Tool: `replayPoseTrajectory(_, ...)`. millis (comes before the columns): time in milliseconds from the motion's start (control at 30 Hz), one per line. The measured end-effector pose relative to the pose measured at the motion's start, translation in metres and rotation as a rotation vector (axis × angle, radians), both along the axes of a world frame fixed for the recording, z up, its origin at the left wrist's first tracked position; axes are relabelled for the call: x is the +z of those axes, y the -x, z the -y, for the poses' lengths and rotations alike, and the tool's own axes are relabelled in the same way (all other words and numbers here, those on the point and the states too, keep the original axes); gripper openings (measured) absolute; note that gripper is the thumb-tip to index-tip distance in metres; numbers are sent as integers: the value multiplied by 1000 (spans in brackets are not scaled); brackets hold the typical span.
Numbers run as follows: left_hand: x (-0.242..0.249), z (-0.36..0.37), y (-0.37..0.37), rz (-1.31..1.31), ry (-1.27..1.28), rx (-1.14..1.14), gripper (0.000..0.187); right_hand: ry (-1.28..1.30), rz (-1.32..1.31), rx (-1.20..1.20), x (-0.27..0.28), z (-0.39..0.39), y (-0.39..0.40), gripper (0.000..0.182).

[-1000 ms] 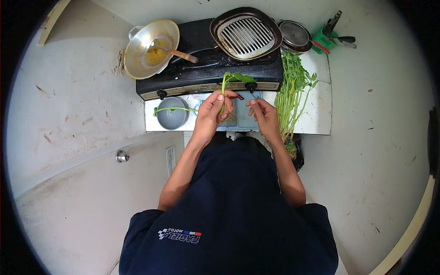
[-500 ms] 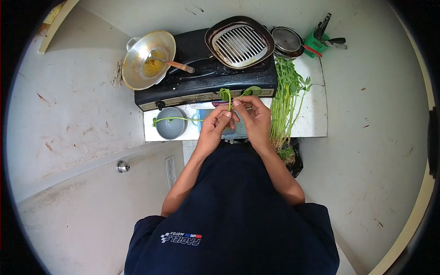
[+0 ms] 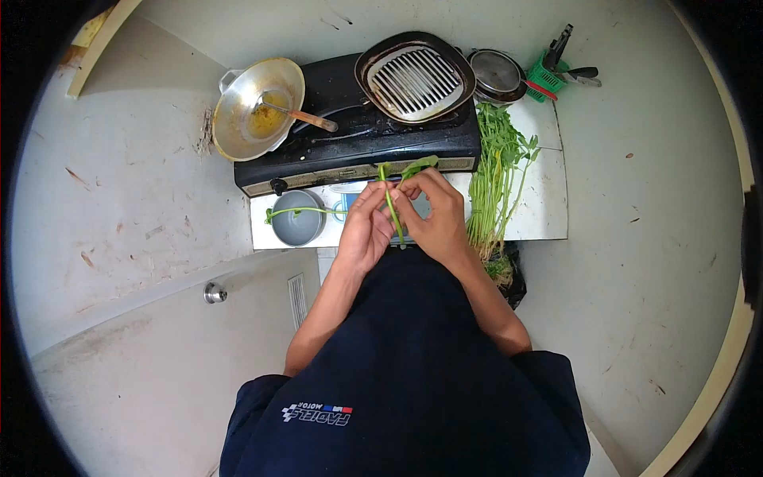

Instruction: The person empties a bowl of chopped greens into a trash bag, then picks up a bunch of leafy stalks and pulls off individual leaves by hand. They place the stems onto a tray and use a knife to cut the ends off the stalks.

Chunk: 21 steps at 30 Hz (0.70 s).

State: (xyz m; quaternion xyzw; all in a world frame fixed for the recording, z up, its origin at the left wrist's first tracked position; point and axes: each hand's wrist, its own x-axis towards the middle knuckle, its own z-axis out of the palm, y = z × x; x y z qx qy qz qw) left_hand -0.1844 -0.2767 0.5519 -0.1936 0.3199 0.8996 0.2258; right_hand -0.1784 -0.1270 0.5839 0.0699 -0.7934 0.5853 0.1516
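Observation:
My left hand (image 3: 368, 229) pinches a green leafy stem (image 3: 393, 213) in front of the stove. The stem points down toward my shirt, with a curled leafy tip at its top. Closed beside it, my right hand (image 3: 437, 221) has its fingertips at the stem, and a green leaf (image 3: 420, 165) sticks out above those fingers. Another long thin stem (image 3: 330, 211) runs from my left hand out over a grey bowl (image 3: 296, 230); its near end is hidden. Partly covered by my hands is a blue container (image 3: 350, 199).
A black stove (image 3: 342, 151) carries a wok (image 3: 226, 127) with a wooden-handled utensil (image 3: 314, 119) and a grill pan (image 3: 366, 75). To the right lie a bunch of long leafy greens (image 3: 493, 183), a lidded pot (image 3: 497, 73) and a green utensil basket (image 3: 544, 79). Walls flank both sides.
The stem between my hands has swung to point downward toward my shirt. My right hand has come slightly lower and its fingers have curled in more.

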Motion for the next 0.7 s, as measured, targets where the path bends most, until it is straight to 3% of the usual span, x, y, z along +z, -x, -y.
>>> replayPoseTrajectory(133, -6, 11, 6, -66, -30, 81, 14, -92, 0, 68, 10, -6, -5, 9)
replayPoseTrajectory(367, 21, 4, 3, -254, 250, -184, 30, -472, 131, 274, 18, -32, -13, 13)
replayPoseTrajectory(500, 24, -9, -3, -174, 270, -139, 38, -488, 113, 299, 27, -38, -16, 12)
replayPoseTrajectory(700, 18, -8, -4, -180, 244, -182, 28, -455, 154, 339, 24, -49, -23, 12)
